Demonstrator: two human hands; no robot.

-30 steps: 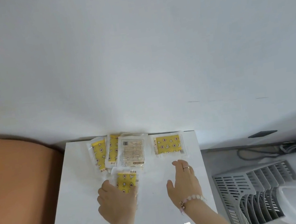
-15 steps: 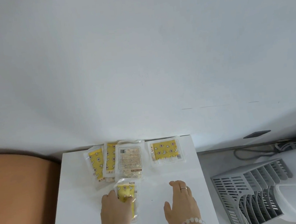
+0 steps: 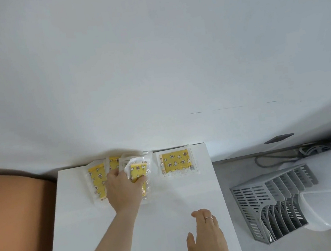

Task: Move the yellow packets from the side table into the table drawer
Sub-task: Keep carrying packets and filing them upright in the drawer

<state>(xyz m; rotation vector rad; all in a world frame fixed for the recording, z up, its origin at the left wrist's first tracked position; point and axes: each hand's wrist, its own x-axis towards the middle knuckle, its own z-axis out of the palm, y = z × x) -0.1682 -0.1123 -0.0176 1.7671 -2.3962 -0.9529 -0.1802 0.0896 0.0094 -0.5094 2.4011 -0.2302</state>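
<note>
— Which step was in hand?
— Gathering, I'd judge. At centre left of the frame, the left hand (image 3: 124,185) pinched 1 yellow packet (image 3: 138,171) between thumb and curled fingers, seemingly raised over the cluster at the back edge of the white surface (image 3: 170,200). No drawer showed anywhere, so nothing looked stowed.
— And the other hand?
— The right hand (image 3: 208,237), lower centre, was loosely spread, palm down, holding nothing. Whether it touched the surface I could not tell.
— Where were the other packets?
— 3 lay under or just beside the left hand: a leftmost packet (image 3: 96,176), a second packet (image 3: 113,161) overlapping it, and a face-down packet (image 3: 123,163) showing its pale printed back. A lone packet (image 3: 177,162) lay flat to the right, apart from the cluster.
— What did the next move call for?
— Probably stacking more into the same grip, then carrying them to the drawer, wherever that was. The right hand was free for the lone packet.
— How would they handle?
— They were thin, flat sachets in clear glossy film with wide sealed borders and yellow patterned inserts. The film looked slippery on that smooth, shiny surface, so edges might have needed prising up, and a stack could have slid apart.
— Anything else around?
— A grey slatted rack (image 3: 275,201) at lower right, and an orange-brown panel (image 3: 15,219) at left.
</note>
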